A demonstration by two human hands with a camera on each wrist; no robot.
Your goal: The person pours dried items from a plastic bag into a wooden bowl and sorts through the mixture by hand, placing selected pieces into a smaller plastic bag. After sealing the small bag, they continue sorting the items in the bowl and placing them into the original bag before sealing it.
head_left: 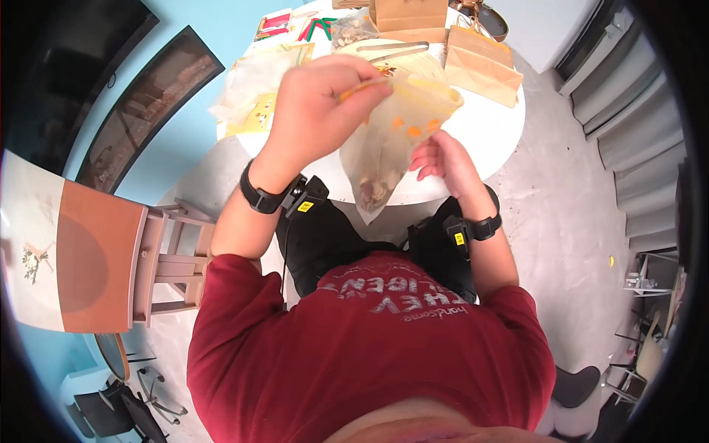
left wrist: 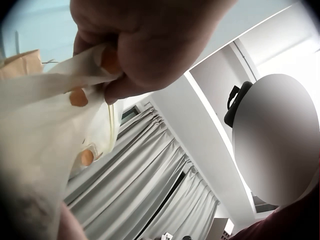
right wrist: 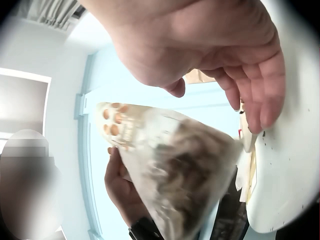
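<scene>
A translucent plastic bag (head_left: 395,140) with orange spots hangs tilted over the table's front edge, its pointed bottom corner down. Brownish pieces (right wrist: 190,165) have gathered in its lower part. My left hand (head_left: 325,107) pinches the bag's upper edge between thumb and fingers, as the left wrist view also shows. Beside the bag's right side is my right hand (head_left: 449,166), its fingers loosely bent with nothing between them. In the right wrist view that hand's fingers (right wrist: 267,90) hang close over the white tabletop, apart from the bag.
On the round white table (head_left: 487,133) stand brown paper bags (head_left: 484,66) at the back right. Behind the held bag lies a round woven tray (head_left: 436,70) with tongs (head_left: 399,52) across it. Another bag of pieces (head_left: 353,31) sits farther back. Yellow-and-white packaging (head_left: 255,88) lies left.
</scene>
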